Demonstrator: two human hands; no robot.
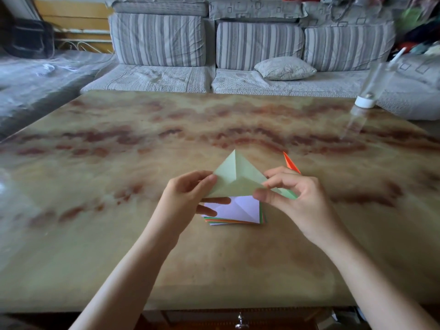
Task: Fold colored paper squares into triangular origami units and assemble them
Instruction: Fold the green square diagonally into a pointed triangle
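Drawer knob (pixel 241 323) shows nearest on my feed, under the front edge of the marbled table (pixel 119 246), well nearer than the paper stack (pixel 240 208). Two bare forearms run from that edge toward the stack. The stack lies flat on the table, its top sheet pale and creased, with green and orange edges showing along its near side. At the stack's left, the left hand (pixel 185 196) pinches the left corner of the green paper (pixel 235 179) between thumb and forefinger, two lower fingers stretched straight over the top sheet. Over the stack's right corner, the right hand (pixel 300 201) pinches the paper's right corner with thumb and curled fingers. I see the green paper held off the table, above the stack's far edge, folded into a triangle with its point away from me and a crease down its middle. Just beyond the stack to the right, behind the right hand, an orange folded piece (pixel 290 163) lies partly hidden. Far beyond and right of the stack, a blurred clear bottle (pixel 365 102) with a white cap is at the table's far edge. Straight beyond the stack, past the table, a striped grey sofa (pixel 166 77) carries a pale pillow (pixel 284 67).
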